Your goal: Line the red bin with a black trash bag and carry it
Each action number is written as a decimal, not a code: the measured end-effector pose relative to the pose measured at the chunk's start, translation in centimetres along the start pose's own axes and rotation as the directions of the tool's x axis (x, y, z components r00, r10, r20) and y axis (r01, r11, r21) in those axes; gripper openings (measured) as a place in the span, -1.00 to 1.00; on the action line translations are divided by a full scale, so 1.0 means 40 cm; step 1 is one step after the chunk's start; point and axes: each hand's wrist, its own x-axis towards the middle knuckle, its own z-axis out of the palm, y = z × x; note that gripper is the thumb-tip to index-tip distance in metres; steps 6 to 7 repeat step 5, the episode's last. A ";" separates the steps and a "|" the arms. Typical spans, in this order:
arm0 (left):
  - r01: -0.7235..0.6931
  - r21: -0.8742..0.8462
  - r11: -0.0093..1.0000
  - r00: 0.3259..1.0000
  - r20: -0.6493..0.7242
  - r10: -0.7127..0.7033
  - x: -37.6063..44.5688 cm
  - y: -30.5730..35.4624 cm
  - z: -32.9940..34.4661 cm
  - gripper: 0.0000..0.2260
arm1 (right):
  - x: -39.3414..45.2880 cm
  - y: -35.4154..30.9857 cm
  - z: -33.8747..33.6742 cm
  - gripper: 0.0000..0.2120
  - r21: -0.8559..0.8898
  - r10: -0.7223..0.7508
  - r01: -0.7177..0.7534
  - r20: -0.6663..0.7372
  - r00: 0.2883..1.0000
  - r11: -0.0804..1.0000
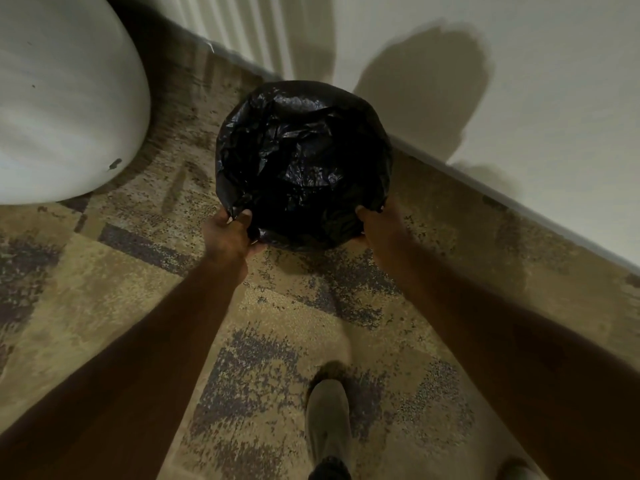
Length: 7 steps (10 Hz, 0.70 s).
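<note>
A black trash bag [304,161] covers the round bin completely, its crinkled plastic sagging into the opening and folded down over the rim; no red of the bin shows. My left hand [230,233] grips the near left edge of the bagged rim, thumb on top. On the near right edge my right hand [375,221] holds the rim the same way. The bin is out in front of me above the carpet, close to the wall; whether it rests on the floor I cannot tell.
A large white rounded object [65,98] fills the upper left. A pale wall with a baseboard [502,199] runs diagonally on the right, shadows cast on it. Patterned beige and purple carpet [138,289] covers the floor. My shoe [327,424] is at bottom centre.
</note>
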 end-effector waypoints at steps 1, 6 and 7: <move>-0.002 0.006 1.000 1.000 -0.003 0.002 0.009 -0.005 0.001 -0.74 | -0.002 0.000 -0.002 -0.56 0.033 -0.011 0.010 0.024 1.000 0.999; 0.001 -0.069 0.998 0.998 0.065 0.003 0.013 -0.008 0.003 -0.72 | -0.004 -0.005 -0.029 -0.47 0.227 0.065 -0.124 0.251 0.966 0.966; 0.001 -0.069 0.998 0.998 0.065 0.003 0.013 -0.008 0.003 -0.72 | -0.004 -0.005 -0.029 -0.47 0.227 0.065 -0.124 0.251 0.966 0.966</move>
